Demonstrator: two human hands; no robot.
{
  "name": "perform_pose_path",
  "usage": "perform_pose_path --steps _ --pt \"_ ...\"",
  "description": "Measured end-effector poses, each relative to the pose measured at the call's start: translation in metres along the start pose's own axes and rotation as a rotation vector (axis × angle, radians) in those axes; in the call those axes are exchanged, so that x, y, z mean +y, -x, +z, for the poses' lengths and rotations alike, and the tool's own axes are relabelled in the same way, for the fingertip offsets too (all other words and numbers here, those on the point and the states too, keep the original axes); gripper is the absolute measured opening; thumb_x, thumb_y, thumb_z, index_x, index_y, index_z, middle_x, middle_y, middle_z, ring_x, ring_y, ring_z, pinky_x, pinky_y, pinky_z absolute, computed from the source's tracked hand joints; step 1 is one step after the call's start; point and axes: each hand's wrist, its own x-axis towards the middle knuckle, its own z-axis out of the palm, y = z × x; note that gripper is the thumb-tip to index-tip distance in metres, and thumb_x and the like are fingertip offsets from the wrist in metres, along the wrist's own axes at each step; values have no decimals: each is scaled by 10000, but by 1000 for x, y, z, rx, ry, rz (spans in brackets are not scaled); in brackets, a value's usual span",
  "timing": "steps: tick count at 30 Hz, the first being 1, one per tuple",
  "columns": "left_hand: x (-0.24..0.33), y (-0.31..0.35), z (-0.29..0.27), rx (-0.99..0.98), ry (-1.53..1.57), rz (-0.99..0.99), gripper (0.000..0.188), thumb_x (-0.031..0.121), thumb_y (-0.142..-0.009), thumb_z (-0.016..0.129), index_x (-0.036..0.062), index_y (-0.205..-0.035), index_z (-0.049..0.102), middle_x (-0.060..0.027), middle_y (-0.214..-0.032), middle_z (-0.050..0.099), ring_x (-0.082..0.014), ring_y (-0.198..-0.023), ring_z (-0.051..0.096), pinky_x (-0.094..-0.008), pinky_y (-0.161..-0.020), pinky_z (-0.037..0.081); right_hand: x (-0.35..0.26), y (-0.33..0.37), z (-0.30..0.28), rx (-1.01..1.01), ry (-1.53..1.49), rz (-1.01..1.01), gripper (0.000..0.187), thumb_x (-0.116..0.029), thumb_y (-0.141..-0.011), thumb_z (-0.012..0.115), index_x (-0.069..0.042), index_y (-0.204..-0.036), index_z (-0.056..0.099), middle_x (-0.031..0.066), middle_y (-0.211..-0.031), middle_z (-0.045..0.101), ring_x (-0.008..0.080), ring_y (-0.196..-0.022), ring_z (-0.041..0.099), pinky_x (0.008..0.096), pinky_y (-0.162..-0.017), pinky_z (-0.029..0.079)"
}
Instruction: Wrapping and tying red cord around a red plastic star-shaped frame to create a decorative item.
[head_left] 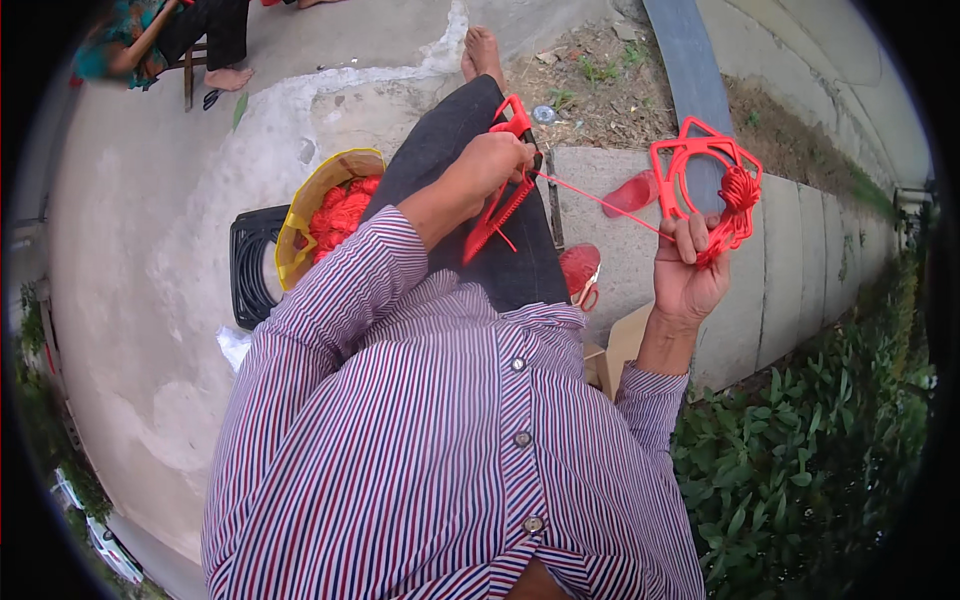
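Observation:
My left hand [487, 168] is closed around a red plastic frame [513, 118], held above my dark-trousered leg. Below that hand a red strip with a toothed edge [490, 232] slants down; the fingers hide how it joins the frame. My right hand [688, 268], raised at the right, grips an angular red plastic frame [679, 155] with a round ring inside it. A bundle of red cord [739, 190] is gathered on its right side. From the left hand a thin red cord [600, 200] stretches straight across to the right fingers.
Left of my leg stands a yellow container [290, 250] full of red stringy material [342, 212], beside a black crate [240, 250] holding black coils. Red footwear [632, 193], orange-handled scissors [589, 298] and a cardboard box [625, 345] lie rightward. Another person [150, 45] sits far left; leafy plants [780, 470] grow lower right.

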Motion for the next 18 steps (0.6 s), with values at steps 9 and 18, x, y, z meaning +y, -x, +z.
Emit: perform_pose_path --steps 9,18 --pt "-12 0 3 -180 279 -481 104 159 -787 604 105 -833 527 -77 -746 621 -129 -631 595 -227 -453 379 -2 113 -43 344 590 393 318 -275 -931 539 -11 -1108 527 -17 -538 391 68 -394 277 247 -428 228" --pt "-5 73 19 -300 -569 611 238 213 -871 641 16 -1004 632 -65 -905 619 -143 -843 598 -310 -788 475 79 72 -2 226 237 434 452 -432 -937 482 -15 -1102 534 92 -763 596 127 -510 484 255 -508 388"
